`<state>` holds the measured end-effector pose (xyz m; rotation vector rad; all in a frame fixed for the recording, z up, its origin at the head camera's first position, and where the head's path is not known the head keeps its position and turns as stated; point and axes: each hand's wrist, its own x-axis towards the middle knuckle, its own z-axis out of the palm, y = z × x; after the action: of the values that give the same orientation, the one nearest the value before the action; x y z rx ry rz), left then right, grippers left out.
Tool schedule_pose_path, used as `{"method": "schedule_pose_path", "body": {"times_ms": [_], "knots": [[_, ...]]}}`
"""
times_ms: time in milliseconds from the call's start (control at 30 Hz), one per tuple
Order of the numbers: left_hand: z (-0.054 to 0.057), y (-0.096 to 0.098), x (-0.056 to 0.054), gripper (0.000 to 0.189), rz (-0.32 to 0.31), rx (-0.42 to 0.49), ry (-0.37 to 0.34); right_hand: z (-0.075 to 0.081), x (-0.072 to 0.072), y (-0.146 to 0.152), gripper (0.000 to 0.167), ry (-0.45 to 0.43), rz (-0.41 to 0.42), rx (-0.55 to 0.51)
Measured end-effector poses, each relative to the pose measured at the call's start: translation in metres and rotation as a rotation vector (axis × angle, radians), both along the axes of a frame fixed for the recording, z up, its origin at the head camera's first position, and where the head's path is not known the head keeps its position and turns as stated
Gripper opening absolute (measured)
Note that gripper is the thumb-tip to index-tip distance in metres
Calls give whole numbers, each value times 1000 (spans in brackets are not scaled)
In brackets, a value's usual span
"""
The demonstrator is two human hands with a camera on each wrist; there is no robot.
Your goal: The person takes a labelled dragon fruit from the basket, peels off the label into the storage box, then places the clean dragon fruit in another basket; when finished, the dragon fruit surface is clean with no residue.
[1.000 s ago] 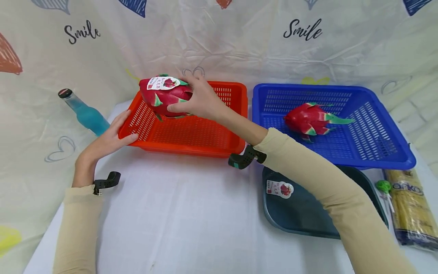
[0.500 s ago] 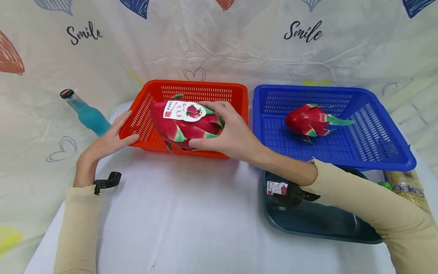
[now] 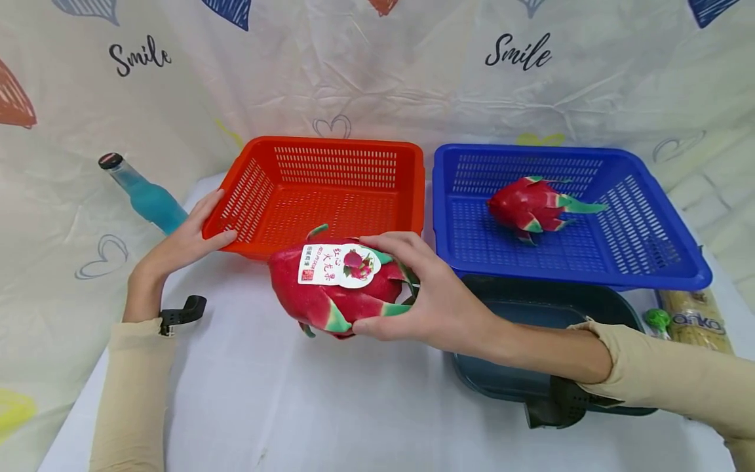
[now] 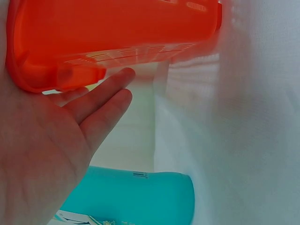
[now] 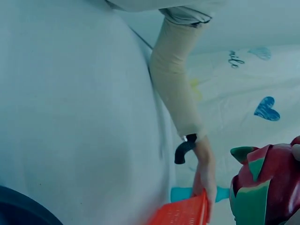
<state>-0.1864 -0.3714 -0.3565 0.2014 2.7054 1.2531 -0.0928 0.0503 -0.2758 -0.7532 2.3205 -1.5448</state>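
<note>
My right hand (image 3: 436, 298) grips a red dragon fruit (image 3: 321, 298) with green-tipped scales and a white label facing up. It is held in front of the red plastic basket (image 3: 330, 141), overlapping the front rim in the head view. My left hand (image 3: 185, 242) holds that basket by its left front corner, thumb over the rim. The left wrist view shows its fingers (image 4: 105, 110) along the basket's outer wall. A second dragon fruit (image 3: 522, 204) lies in the blue basket (image 3: 531, 149). Only part of the held fruit (image 5: 276, 173) appears in the right wrist view.
Left of the red basket stands a bottle of blue drink (image 3: 156, 203). A dark tray (image 3: 483, 377) sits in front of the blue basket, partly under my right arm. To its right are a green-topped lollipop (image 3: 657, 319) and a noodle packet (image 3: 698, 324).
My right hand has lifted the dragon fruit from over the red basket's left side and brought it toward me, past the front rim. The left hand has stayed on the corner.
</note>
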Motion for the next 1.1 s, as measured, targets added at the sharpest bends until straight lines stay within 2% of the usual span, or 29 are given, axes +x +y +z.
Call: {"method": "schedule_pose_path", "body": {"times_ms": [267,667,900,1100], "knots": [[-3,-2,0,82,-14,17,10,-8,2,0,79,51,13,5],[-1,-2,-1,84,-4,5,2,-33,3,2,81,-19,61,89],[0,-2,1,84,0,0,-3,-51,4,0,82,-9,100,135],[0,-1,0,83,-1,-5,-2,-63,-1,-4,83,-10,74,191]]}}
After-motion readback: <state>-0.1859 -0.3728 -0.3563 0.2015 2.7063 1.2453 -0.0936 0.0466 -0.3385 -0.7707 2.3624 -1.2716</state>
